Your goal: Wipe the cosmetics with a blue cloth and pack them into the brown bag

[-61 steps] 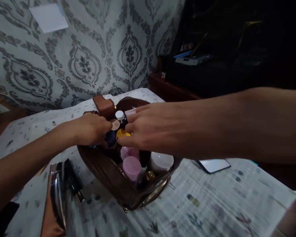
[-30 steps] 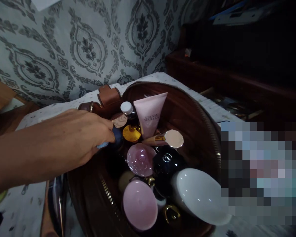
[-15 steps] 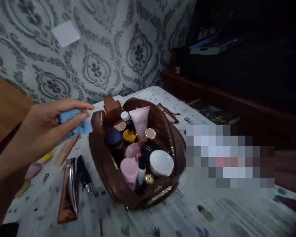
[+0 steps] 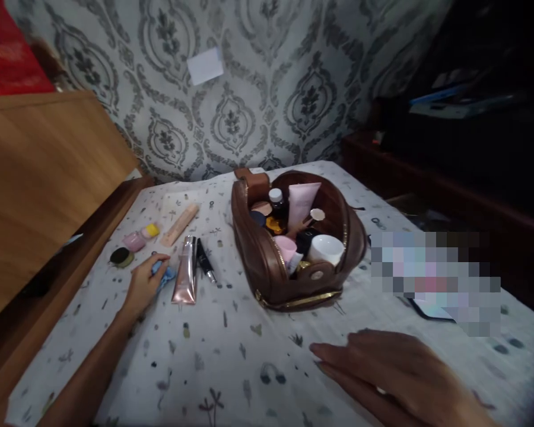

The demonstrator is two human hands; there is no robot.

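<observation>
A small, crumpled light-blue bundle [image 4: 166,273], its material hard to tell, is pinched in the left hand [image 4: 143,283], low over the printed cloth [image 4: 235,362] just left of the copper squeeze tube [image 4: 186,277]. Half a second ago the left hand held it up beside the brown leather bag [image 4: 278,287]; the right hand [image 4: 396,370], then at the far right edge, is now in front of the bag, fingers extended and loosely together. One copper tube and one slim black tube [image 4: 205,261] lie out; one pink tube [image 4: 301,204] and one white jar [image 4: 326,250] stand in the unzipped bag.
</observation>
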